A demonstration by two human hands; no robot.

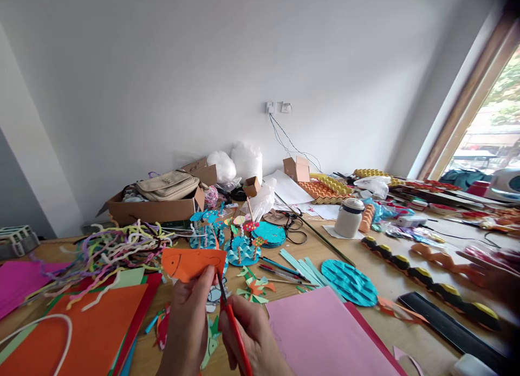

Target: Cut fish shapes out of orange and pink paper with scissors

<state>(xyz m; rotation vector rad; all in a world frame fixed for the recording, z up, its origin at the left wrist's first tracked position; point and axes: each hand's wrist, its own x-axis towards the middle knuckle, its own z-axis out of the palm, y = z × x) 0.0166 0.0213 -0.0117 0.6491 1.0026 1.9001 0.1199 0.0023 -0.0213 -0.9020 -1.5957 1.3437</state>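
My left hand (190, 311) pinches an orange piece of paper (189, 261) with a fish drawn on it in dark lines. In my right hand (252, 332) is a pair of red-handled scissors (233, 324), its blades at the paper's lower right edge beside my left thumb. Below and behind my hands lie paper scraps and green cut-out fish (211, 346). Further back stand small blue craft stands (241, 255) topped with colourful paper fish.
Stacked coloured sheets (93, 322) lie at left, under tangled pipe cleaners (122, 251). Pink paper (325, 327) lies at right, near a blue painted disc (349, 281), a white jar (349, 219) and a black-and-yellow egg-carton strip (422, 277). A cardboard box (158, 211) stands behind.
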